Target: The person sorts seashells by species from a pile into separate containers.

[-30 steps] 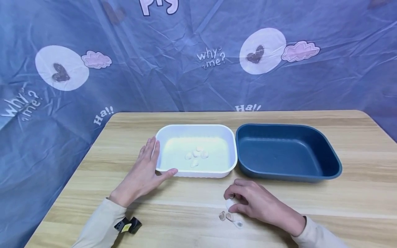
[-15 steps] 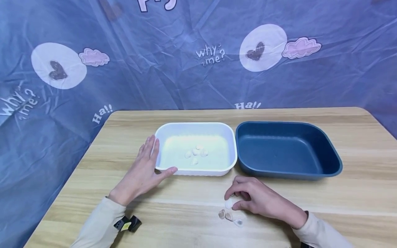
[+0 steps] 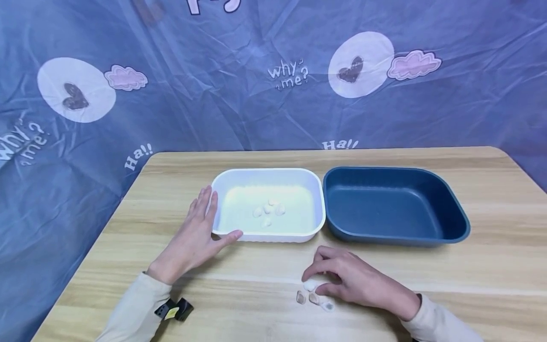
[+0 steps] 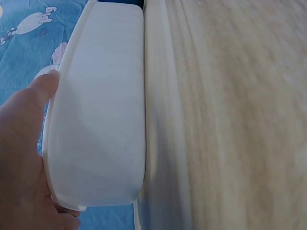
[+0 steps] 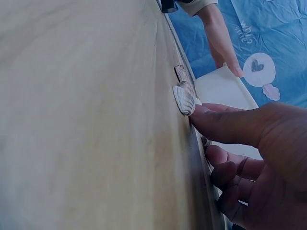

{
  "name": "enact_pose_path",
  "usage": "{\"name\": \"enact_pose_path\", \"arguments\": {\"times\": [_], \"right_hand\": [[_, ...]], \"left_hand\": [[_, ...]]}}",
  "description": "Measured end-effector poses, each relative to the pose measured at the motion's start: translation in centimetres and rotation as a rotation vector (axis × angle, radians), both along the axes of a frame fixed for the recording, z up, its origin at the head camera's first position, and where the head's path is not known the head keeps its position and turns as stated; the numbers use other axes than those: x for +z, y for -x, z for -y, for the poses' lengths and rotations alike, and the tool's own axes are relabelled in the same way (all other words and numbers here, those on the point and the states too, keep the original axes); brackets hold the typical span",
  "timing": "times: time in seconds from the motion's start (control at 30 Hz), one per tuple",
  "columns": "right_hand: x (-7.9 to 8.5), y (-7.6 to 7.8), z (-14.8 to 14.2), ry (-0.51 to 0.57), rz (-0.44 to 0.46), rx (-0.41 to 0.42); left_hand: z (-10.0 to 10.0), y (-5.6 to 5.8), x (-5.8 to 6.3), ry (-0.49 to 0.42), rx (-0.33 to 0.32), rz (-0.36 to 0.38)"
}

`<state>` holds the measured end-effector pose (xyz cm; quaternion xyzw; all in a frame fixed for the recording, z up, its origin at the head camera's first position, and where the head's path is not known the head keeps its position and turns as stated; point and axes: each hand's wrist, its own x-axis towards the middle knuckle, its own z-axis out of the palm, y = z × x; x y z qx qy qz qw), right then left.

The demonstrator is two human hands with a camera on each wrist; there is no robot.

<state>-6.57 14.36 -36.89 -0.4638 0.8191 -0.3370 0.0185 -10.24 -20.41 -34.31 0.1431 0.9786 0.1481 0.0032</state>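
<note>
My right hand (image 3: 352,282) is low over the table and pinches a white seashell (image 3: 309,285) between thumb and index finger. Beside its thumb lie several small shells: a brown one (image 3: 301,298), another brownish one (image 3: 314,299) and a pale one with a dark spot (image 3: 327,306). The right wrist view shows a ribbed shell (image 5: 184,99) close to the thumb tip. My left hand (image 3: 194,232) rests against the white basin (image 3: 273,237), fairly straight fingers along its left rim and thumb at the front. Several pale shells (image 3: 268,209) lie inside that basin.
A dark blue basin (image 3: 397,237) stands right of the white one, their rims nearly touching. A black device (image 3: 175,309) sits at the left sleeve. Behind the wooden table (image 3: 239,294) hangs a blue printed cloth (image 3: 239,95).
The right hand and the white seashell have shifted slightly left and toward the brown shells. The left hand stays on the white basin. The head view has tilted a little downward.
</note>
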Motion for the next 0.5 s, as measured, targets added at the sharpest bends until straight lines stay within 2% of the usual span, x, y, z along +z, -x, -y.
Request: {"name": "enact_pose_path", "arguments": {"times": [0.3,0.5], "right_hand": [[0.06,-0.23,0.51,-0.041,0.026,-0.017],[-0.13,-0.49,0.84,-0.015,0.037,-0.020]], "left_hand": [[0.09,-0.19,0.00,0.000,0.004,0.005],[0.04,-0.27,0.02,-0.002,0.005,0.010]]}}
